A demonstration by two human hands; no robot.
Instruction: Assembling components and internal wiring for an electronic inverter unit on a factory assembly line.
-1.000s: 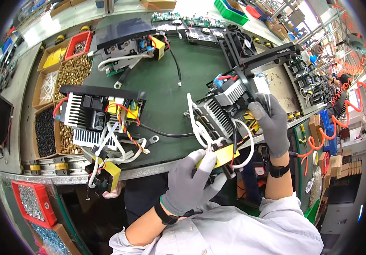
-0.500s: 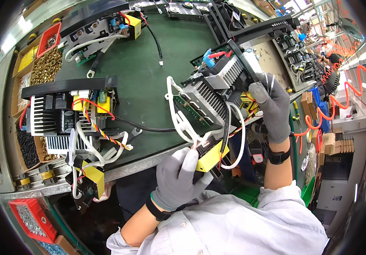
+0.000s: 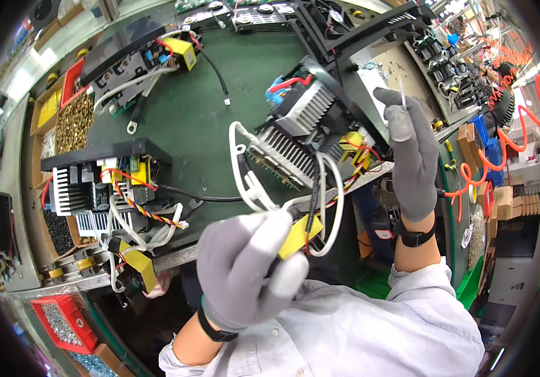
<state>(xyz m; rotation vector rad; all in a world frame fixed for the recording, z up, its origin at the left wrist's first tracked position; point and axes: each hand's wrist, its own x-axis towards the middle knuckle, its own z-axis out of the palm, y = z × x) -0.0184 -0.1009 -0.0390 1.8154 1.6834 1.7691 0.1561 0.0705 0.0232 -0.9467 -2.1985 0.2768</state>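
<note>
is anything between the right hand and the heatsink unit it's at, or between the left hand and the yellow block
Nothing visible. The right hand lies directly against the heatsink unit, and the left hand already grips the yellow block. Only the white cables loop between the two.

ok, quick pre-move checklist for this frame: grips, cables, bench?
1. Left hand grips the yellow component: ok, gloved fingers closed around it.
2. Right hand steadies the heatsink assembly: ok, it rests against the right end.
3. Assembly seated flat: not ok, it sits tilted near the edge of the green mat.
4. White cables clear: not ok, they loop loosely between assembly and component.
5. Thin white strip at the right fingertips: cannot tell what it is.
6. Second assembly out of the way: ok, it lies apart to the left.
</note>
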